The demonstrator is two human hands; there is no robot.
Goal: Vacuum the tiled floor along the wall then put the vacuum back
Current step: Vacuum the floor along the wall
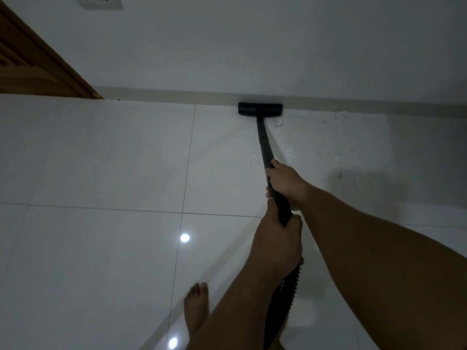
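I am holding the vacuum wand (264, 145) with both hands. My right hand (286, 181) is wrapping its grip tight around the wand higher up; my left hand (276, 243) is clenching the ribbed hose (285, 294) end below it. The black floor head (259, 109) is resting flat on the tiled floor (101, 160), touching the skirting (177, 97) under the white wall (227, 46).

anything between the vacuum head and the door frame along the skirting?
Head view: bare tile between the vacuum head and the wooden door frame, crossed by one grout line.
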